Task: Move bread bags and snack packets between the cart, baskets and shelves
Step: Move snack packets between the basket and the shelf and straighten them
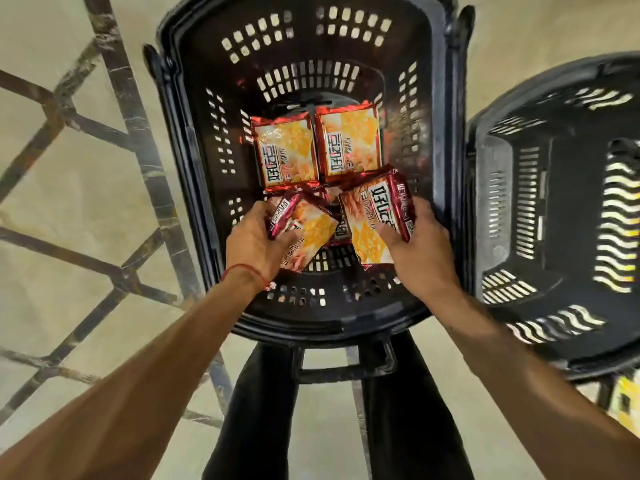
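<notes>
At the far left you see the pale floor [69,188] with dark lines that cross it in a pattern. Next comes your left hand [254,239], with a red thread [244,271] around the wrist; the hand is inside the black basket [194,188], near its closer wall. This hand is closed around a red and yellow snack packet [308,233]: the fingers curl over the left edge and the thumb lies on the front, so the packet is held tilted, with its lower end toward you. Beyond your hands, two more packets lie flat on the bottom of the basket, side by side and touching, the left flat packet [287,150] and the right flat packet [349,143]. Between the two packets that you hold, a part of another packet [341,232] is visible, mostly covered; I cannot tell how it lies. Your right hand [420,245] grasps the second held packet [372,225] at its right edge, the thumb pressed on the front and the fingers behind it, and this packet is also tilted and overlaps the near edge of the right flat packet. At the right stands a second black basket [571,344], just beside the first one. Below the first basket your legs in black trousers [256,410] are visible.
</notes>
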